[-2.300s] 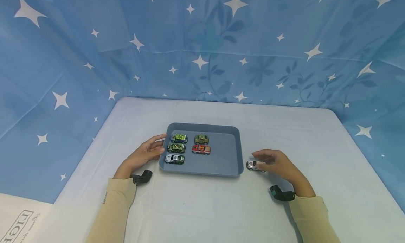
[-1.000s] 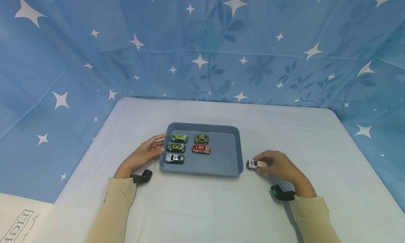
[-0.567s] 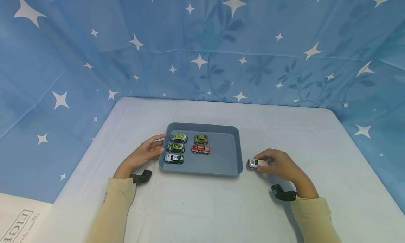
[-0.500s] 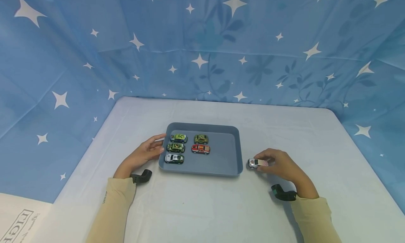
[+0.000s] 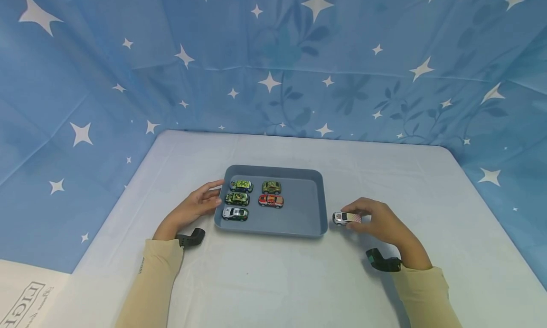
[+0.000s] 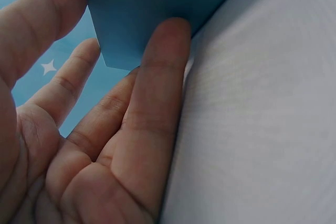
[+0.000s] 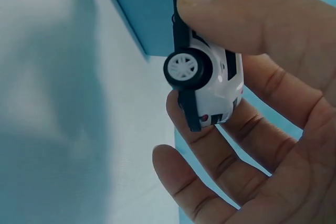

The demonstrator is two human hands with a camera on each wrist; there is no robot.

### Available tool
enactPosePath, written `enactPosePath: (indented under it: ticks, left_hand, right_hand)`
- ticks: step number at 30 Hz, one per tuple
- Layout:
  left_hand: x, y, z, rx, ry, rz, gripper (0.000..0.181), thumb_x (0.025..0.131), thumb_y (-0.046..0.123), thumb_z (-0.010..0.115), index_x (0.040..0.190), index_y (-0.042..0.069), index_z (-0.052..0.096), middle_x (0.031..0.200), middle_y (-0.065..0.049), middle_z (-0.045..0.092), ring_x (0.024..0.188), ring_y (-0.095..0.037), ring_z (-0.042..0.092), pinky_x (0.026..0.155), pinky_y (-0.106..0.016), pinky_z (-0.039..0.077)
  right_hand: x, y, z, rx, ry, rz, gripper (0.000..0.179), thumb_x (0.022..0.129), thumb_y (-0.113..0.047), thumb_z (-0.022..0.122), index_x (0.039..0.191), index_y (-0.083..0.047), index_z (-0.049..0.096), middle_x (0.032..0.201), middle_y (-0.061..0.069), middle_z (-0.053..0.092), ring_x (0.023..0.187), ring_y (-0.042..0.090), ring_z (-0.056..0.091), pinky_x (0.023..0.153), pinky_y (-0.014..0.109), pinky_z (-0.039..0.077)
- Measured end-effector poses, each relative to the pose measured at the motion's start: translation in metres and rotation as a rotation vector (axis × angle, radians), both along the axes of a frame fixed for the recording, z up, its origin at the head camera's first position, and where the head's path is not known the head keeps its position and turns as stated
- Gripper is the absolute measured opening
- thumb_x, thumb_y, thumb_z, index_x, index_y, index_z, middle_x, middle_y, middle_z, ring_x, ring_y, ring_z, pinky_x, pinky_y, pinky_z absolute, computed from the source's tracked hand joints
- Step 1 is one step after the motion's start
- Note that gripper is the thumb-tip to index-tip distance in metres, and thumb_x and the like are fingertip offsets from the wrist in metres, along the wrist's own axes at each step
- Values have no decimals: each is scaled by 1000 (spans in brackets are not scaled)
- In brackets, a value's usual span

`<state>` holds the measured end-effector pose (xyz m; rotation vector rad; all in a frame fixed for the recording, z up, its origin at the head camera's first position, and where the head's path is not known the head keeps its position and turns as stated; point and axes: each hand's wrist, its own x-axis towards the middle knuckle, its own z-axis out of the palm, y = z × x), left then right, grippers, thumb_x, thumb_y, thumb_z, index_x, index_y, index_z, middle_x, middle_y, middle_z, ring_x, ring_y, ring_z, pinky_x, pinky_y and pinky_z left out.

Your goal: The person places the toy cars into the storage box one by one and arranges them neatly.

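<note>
My right hand (image 5: 380,222) pinches a white toy car (image 5: 346,218) between thumb and fingers, just right of the grey-blue tray (image 5: 305,204). The right wrist view shows the thumb (image 7: 226,17) on the car's side, its wheels facing left, and the car's shadow falls on the cloth below. My left hand (image 5: 192,209) stays at the tray's left wall, its loosely extended fingers touching the outside. Several toy cars sit in the tray: a yellow-green one (image 5: 241,186), a camouflage one (image 5: 237,199) and a silver one (image 5: 235,214) in the left column. Right of them are an olive car (image 5: 271,187) and a red car (image 5: 271,201).
A white cloth (image 5: 273,280) covers the table under the tray. Behind it hangs a blue curtain (image 5: 273,48) with white stars. A pale printed sheet (image 5: 30,295) shows at the lower left. Each wrist wears a black camera band (image 5: 383,261).
My right hand has closed its thumb and fingers on the white toy car and raised it slightly, with a small shift left most recently. The left hand and the tray stay in place.
</note>
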<state>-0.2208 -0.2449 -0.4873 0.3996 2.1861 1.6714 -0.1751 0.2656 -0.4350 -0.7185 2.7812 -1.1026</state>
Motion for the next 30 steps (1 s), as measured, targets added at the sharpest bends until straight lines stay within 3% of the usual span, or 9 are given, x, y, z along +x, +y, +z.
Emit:
enactPosePath:
  ticks: [16,30]
  left_hand:
    - [0,1,0,7,-7,1,69,112,20,61,172,7,29,171,-32,30,154,-50,38,120,-61,41]
    - [1,1,1,14,-12,9,68,112,19,61,171,6,29,170,-32,31,155,-51,37,120,-63,39]
  right_hand:
    - [1,-5,0,-55,97,54,33,84,1,91,115,-5,80,105,-2,73,92,5,66,83,29,60]
    - [0,-18,3,-84,98,93,32,86,2,89,117,-3,80,106,1,75,91,5,64,85,29,59]
